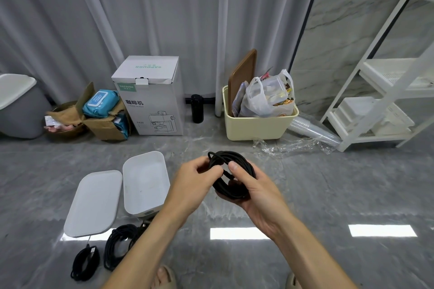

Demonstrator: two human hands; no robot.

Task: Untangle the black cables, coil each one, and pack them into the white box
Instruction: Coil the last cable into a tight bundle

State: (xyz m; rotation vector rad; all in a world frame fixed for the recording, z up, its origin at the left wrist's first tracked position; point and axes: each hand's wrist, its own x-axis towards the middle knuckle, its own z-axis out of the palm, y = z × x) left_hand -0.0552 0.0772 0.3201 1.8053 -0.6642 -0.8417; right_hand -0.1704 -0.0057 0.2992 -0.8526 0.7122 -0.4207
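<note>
Feet in sandals (164,277) at frame bottom, standing on grey floor (328,195). Both hands raised over floor, working one black cable coil (231,171). Right hand (253,191) cradles coil from beneath, thumb hooked over the loops. Left hand (199,179) pinches what looks like the loose end, though it is partly hidden.

White box (145,183) sits open on floor just left of the hands, lid (94,203) beside it. Two more coiled cables (85,263) (119,244) lie near the lid.

Judgement: cable light, pliant, springy; loops will fan open if released. Grip across the whole bundle, not one strand.
</note>
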